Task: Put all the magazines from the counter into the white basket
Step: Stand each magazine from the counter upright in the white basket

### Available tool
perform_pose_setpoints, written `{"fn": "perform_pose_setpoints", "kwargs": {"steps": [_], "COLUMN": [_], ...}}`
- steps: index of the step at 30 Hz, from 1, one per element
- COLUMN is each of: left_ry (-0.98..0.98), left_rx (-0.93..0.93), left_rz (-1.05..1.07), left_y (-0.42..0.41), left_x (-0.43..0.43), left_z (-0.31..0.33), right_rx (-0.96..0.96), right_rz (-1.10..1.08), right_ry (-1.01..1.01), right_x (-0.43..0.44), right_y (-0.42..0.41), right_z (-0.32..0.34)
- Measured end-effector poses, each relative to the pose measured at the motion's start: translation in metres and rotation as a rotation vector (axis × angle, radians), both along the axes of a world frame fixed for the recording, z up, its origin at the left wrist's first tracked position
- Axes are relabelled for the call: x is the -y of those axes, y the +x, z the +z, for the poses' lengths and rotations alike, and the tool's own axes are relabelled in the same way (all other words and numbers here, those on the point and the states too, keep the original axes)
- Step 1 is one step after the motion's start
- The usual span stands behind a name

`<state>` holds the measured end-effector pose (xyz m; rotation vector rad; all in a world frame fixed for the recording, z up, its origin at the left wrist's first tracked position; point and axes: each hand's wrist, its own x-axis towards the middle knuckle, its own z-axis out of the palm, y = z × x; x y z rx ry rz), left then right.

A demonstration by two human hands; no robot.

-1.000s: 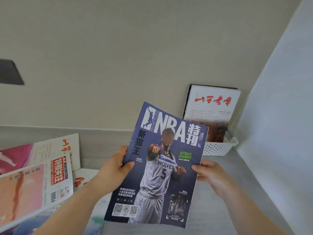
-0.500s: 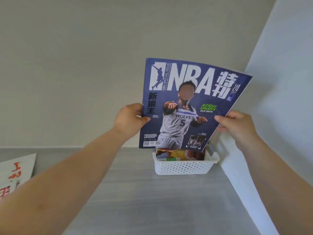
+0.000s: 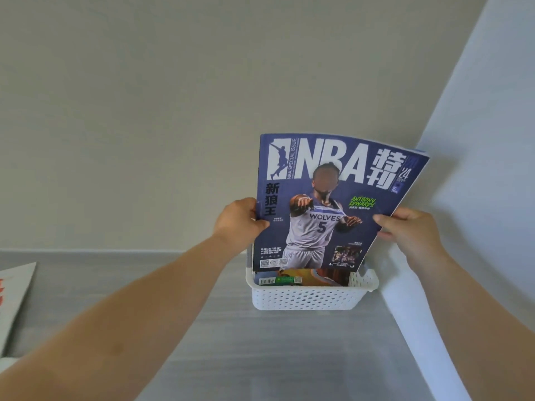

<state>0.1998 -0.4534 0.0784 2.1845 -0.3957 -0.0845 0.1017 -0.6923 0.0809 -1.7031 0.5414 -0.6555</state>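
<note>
Glossy paper is bending a little under my fingers (image 3: pixel 262 224): on the left hand (image 3: pixel 238 222) the thumb is pressing the front of the cover at the spine edge, with the other fingers hidden behind it, and on the right hand (image 3: pixel 405 230) the thumb and fingers are pinching the open edge of the same NBA magazine (image 3: pixel 333 204). I am holding it upright, cover toward me, its top edge arching slightly, its bottom edge hanging just above the rim of the white basket (image 3: pixel 304 298) and slightly behind the front wall.

I judge this to be the insertion step: the magazine is lined up over the opening but not yet down inside. The next move calls for lowering it straight, keeping the limp sheet from buckling, so the bottom edge slips behind the magazines already standing in there (image 3: pixel 301 277), then loosening both grips.

The basket is rigid plastic, rectangular, with a rolled rim and walls perforated in rows of small holes. It is sitting at the back right corner of the grey, faintly grained tabletop (image 3: pixel 260 357), against the pale side panel. At the left edge of the tabletop, part of another magazine (image 3: pixel 13 296), white with red print, is lying flat, so the task is not finished.
</note>
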Motion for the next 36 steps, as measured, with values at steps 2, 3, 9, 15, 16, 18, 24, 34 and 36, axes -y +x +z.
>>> {"fn": "perform_pose_setpoints", "kwargs": {"steps": [2, 3, 9, 15, 16, 18, 24, 34, 36], "left_ry": [0.004, 0.003, 0.028, 0.026, 0.029, 0.033, 0.139, 0.304, 0.307], "left_rx": [-0.014, -0.014, -0.005, -0.044, -0.051, -0.064, -0.034, 0.028, 0.039], "left_rz": [0.011, 0.016, -0.01, 0.04, 0.048, 0.059, 0.096, 0.081, 0.081], "left_y": [0.0, 0.0, 0.005, 0.01, 0.01, 0.012, 0.016, 0.017, 0.017], "left_x": [0.002, 0.003, 0.017, 0.02, 0.019, 0.018, 0.016, 0.018, 0.019], "left_z": [-0.006, -0.008, -0.008, -0.022, -0.024, -0.029, -0.034, -0.044, -0.048], "right_rx": [-0.014, -0.016, -0.048, -0.091, -0.1, -0.097, -0.075, -0.125, -0.123], "right_rz": [0.004, 0.004, 0.014, 0.045, 0.049, 0.049, 0.064, 0.075, 0.065], "right_ry": [0.024, 0.035, 0.081, 0.082, 0.086, 0.093, 0.088, 0.113, 0.124], "right_x": [0.002, 0.003, 0.012, 0.017, 0.016, 0.014, 0.01, 0.011, 0.012], "right_y": [0.002, 0.003, 0.011, 0.017, 0.018, 0.02, 0.027, 0.022, 0.022], "right_z": [-0.011, -0.014, -0.016, -0.025, -0.027, -0.029, -0.031, -0.048, -0.053]}}
